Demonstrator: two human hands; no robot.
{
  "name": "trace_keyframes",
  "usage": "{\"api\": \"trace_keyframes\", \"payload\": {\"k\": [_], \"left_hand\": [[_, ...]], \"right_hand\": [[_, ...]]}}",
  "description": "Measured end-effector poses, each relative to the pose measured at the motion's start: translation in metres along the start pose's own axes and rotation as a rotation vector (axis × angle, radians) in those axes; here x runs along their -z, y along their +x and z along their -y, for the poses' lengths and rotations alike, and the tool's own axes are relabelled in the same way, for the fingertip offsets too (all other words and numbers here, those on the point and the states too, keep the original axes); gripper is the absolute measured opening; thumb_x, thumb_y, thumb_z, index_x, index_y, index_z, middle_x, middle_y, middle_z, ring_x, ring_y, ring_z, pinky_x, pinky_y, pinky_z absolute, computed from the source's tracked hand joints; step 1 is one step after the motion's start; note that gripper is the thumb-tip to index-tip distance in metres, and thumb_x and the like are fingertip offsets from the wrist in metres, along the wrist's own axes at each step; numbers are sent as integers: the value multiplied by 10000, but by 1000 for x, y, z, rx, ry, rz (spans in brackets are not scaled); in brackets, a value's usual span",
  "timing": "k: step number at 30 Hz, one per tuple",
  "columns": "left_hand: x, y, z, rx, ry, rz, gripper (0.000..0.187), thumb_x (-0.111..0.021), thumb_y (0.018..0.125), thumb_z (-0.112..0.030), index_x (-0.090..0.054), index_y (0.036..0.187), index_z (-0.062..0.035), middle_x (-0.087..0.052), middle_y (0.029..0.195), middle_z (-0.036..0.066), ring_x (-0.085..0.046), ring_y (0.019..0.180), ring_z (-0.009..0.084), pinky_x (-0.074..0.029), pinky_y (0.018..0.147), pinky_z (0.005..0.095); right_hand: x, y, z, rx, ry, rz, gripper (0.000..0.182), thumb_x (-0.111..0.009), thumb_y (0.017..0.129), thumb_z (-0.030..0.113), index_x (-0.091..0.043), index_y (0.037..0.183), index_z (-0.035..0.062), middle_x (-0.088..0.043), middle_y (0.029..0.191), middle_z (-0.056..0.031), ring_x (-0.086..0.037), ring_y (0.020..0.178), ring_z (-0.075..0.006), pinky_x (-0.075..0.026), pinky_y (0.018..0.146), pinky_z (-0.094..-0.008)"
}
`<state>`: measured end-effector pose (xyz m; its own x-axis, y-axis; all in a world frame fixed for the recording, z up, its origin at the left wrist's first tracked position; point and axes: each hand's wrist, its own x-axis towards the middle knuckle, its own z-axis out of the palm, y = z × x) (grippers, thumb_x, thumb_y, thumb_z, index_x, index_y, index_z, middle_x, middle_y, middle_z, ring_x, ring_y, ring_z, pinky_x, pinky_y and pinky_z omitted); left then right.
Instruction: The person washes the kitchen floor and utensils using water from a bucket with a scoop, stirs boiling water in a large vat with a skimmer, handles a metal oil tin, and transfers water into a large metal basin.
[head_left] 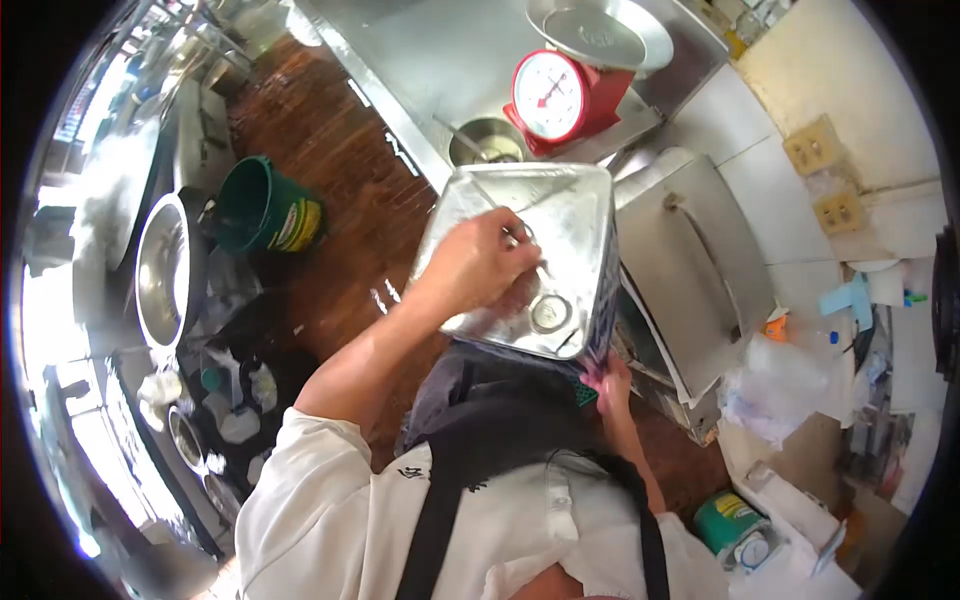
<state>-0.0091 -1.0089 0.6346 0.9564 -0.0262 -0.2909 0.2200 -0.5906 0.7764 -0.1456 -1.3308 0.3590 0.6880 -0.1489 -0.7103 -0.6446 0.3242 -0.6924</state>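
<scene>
A large square metal tin (575,215) is in front of my body, its silvery top facing up, with a small round cap (550,313) near the lower corner. Over the top of the tin is my left hand (485,258), fingers curled around the metal handle (520,234). My right hand (610,385) is low at the tin's lower right corner, closed against its side; part of it is hidden behind the tin.
A red dial scale (600,100) with a metal pan and a pot (487,141) stand on the steel counter (420,60). Right of the tin is a metal box (690,260). A green bucket (245,205) sits on the floor at left.
</scene>
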Motion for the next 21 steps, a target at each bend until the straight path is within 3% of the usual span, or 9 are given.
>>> {"api": "trace_keyframes", "payload": {"k": [2,3,6,10,16,21], "left_hand": [[15,25,4,-90,-51,53,309,-689,844,-298,-656,924,-1,-680,789,214,-673,811,385,-513,743,458],[19,39,10,-141,-35,56,306,-687,850,-314,-652,898,-14,-681,792,211,-667,811,397,-508,740,466],[37,69,15,-144,-17,173,325,-688,851,-338,-646,882,-18,-682,806,209,-663,823,400,-507,740,464],[45,105,33,-155,-25,250,416,-673,856,-415,-657,897,-1,-672,828,202,-664,802,369,-502,729,434],[45,137,50,-167,-84,286,470,-653,867,-461,-671,890,7,-678,810,223,-675,810,390,-512,744,449],[42,156,65,-173,-129,246,488,-640,875,-473,-680,852,12,-686,848,238,-674,828,399,-510,760,459]], "right_hand": [[-5,-19,3,0,-55,-134,394,-495,1032,350,-639,1164,9,-710,1004,-96,-712,762,-204,-612,566,-351],[-12,-29,10,22,-22,-200,404,-496,1031,354,-640,1131,-10,-707,958,-111,-704,685,-212,-610,509,-340],[-23,-62,30,51,-73,-320,374,-533,1017,291,-656,1067,-59,-700,891,-118,-664,581,-194,-587,469,-332],[-41,-91,53,85,-140,-417,397,-555,1008,316,-671,917,-53,-665,714,-113,-624,507,-196,-534,408,-336],[-53,-110,62,131,-281,-581,386,-524,1024,307,-668,829,7,-633,679,-61,-560,475,-152,-470,409,-320],[-70,-119,80,144,-264,-538,404,-553,1010,334,-664,806,3,-616,637,-59,-553,448,-152,-459,390,-302]]}}
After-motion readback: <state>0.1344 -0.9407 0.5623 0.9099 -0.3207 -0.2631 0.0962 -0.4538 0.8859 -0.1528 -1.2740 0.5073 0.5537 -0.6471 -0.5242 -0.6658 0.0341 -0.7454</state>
